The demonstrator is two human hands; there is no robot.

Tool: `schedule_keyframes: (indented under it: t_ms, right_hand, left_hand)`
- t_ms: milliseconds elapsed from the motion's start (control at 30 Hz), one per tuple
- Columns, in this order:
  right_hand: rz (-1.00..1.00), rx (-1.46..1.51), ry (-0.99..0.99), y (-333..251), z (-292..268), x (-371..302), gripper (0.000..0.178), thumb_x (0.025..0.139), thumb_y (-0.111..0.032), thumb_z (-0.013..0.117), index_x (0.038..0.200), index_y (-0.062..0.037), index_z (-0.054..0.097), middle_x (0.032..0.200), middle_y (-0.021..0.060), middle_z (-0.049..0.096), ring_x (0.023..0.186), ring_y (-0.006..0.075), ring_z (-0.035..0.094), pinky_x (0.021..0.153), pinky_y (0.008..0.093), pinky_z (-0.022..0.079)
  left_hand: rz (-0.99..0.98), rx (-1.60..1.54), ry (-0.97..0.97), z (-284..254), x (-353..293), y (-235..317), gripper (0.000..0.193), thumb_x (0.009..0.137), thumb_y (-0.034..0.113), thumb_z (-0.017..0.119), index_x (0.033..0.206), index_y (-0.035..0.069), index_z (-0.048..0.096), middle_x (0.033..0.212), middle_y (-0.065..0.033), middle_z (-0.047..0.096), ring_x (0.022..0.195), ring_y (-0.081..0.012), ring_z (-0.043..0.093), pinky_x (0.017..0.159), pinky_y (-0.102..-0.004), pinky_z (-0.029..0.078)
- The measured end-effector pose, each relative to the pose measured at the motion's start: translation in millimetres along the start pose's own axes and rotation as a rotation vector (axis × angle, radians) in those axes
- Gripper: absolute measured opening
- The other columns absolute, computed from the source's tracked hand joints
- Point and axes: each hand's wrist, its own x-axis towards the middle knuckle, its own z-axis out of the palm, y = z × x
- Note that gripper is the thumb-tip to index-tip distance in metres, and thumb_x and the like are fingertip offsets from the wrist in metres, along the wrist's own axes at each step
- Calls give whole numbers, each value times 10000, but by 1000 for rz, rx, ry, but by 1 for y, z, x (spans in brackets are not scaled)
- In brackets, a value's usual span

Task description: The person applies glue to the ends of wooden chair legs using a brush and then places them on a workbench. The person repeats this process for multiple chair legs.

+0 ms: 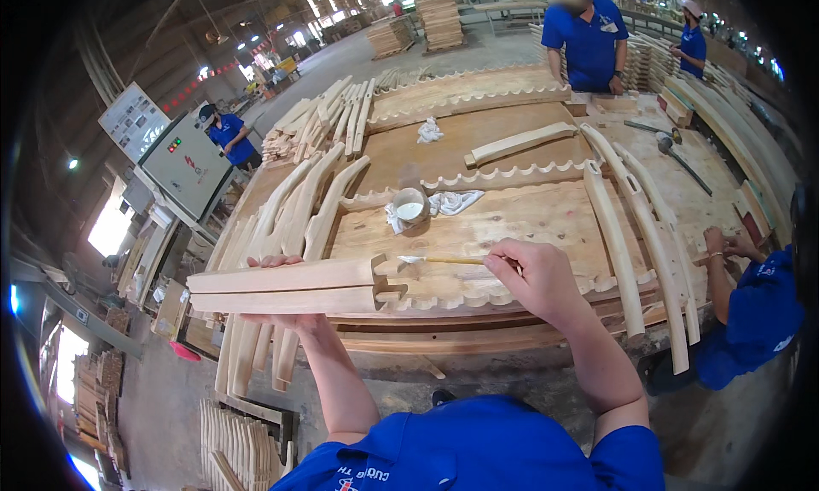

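Your left hand (277,290) is closed around a notched wooden piece (286,288), holding it level above the table (512,218) edge so its cut end faces your right hand (537,278), which pinches a small brush (439,259) against it. The glue cup (410,207) sits near.

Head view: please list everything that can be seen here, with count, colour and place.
wooden piece with cut joint end: one, pale wood, held level at lower left
small brush: one, thin pale handle, white tip at the joint end
cup of white glue: one, on the workbench centre, beside white rags
scalloped panels: several, pale wood, across the workbench
curved wooden parts: many, pale, right side and upper left
control cabinet: one, grey, far left
other people: four, blue shirts, around the bench
left hand: grip around the wooden piece
right hand: grip on the brush
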Motion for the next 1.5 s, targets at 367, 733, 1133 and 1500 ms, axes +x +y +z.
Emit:
schedule_keyframes:
  t_ms: [367, 733, 1133, 1500]
  right_hand:
    - [29, -200, 16, -22, -14, -22, 203, 845, -234, 583, 751, -56, 604, 585, 102, 567, 538, 282, 557, 514, 363, 426]
    - [-114, -401, 247, -39, 2, -47, 161, 773, -183, 660, 684, -88, 566, 623, 54, 570, 579, 233, 559, 516, 354, 416]
    - [76, -261, 146, -74, 16, -84, 147, 772, -174, 663, 702, -57, 607, 587, 62, 541, 556, 223, 540, 511, 322, 411]
    - [-78, -510, 344, -82, 59, -104, 142, 741, -166, 690, 676, -106, 578, 594, 20, 519, 541, 206, 511, 498, 323, 375]
  left_hand:
    - [-20, -351, -79, 35, 8, -21, 826, 574, 368, 840, 1241, 113, 426, 930, -37, 510, 903, -173, 498, 813, -342, 405]
    - [15, -366, -137, 35, 21, -16, 935, 636, 585, 724, 1371, 146, 347, 967, -60, 462, 875, -202, 483, 796, -388, 404]
    - [-42, -377, -95, 24, 12, 13, 942, 554, 565, 781, 1297, 134, 394, 960, -41, 456, 900, -178, 485, 820, -366, 391]
    - [-53, -289, -97, 34, 4, 21, 964, 562, 599, 772, 1309, 130, 384, 974, -48, 429, 920, -188, 477, 871, -390, 384]
